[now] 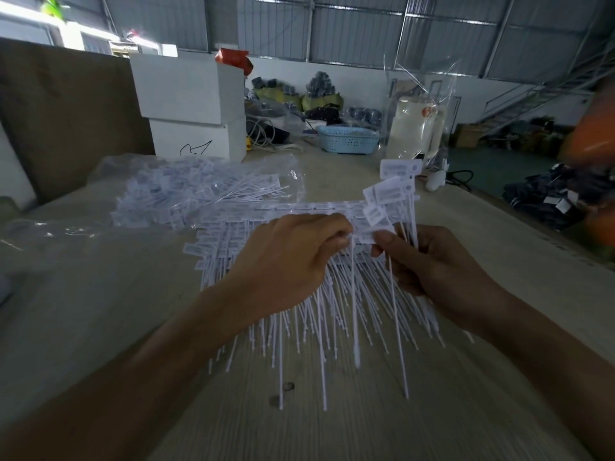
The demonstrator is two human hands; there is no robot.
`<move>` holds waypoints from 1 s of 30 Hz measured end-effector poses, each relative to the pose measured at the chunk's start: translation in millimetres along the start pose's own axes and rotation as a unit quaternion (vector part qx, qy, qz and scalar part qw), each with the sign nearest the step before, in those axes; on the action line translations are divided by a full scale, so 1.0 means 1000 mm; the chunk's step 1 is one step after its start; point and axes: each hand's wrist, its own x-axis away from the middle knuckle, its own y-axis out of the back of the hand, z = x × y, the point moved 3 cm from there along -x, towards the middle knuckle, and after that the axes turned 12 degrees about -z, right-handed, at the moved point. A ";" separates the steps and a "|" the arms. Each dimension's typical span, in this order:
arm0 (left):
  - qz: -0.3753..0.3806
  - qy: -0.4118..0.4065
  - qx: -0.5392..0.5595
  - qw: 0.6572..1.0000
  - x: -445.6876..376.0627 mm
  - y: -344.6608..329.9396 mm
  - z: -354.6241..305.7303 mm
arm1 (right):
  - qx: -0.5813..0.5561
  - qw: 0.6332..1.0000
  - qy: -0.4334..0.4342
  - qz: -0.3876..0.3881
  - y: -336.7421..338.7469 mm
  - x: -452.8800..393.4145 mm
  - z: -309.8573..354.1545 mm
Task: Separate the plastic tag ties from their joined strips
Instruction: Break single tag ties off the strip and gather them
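A heap of joined strips [299,277] is spread on the counter [366,427]. One strip's head is pinched by the left hand [293,257]; separated ties [392,194] are gripped in the right hand [432,264]. A skewed pull could tear a tag.

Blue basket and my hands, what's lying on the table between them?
In the head view, bare table lies just before the basket; nearer the left hand and right hand are white tag ties.

White plastic tag ties [387,191] fan upright, flags up, beside the joined strips [299,209] heaped on the table.
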 end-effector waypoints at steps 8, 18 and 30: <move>-0.003 0.081 0.152 0.985 0.000 -0.007 0.010 | 0.159 0.979 0.123 -0.031 -0.003 0.003 0.011; -0.017 0.146 0.260 0.954 -0.002 -0.015 0.011 | -0.046 0.993 -0.081 0.068 0.000 0.000 -0.005; -0.050 0.140 0.267 0.952 0.000 -0.017 0.011 | -0.082 0.984 -0.133 0.081 -0.005 0.003 -0.003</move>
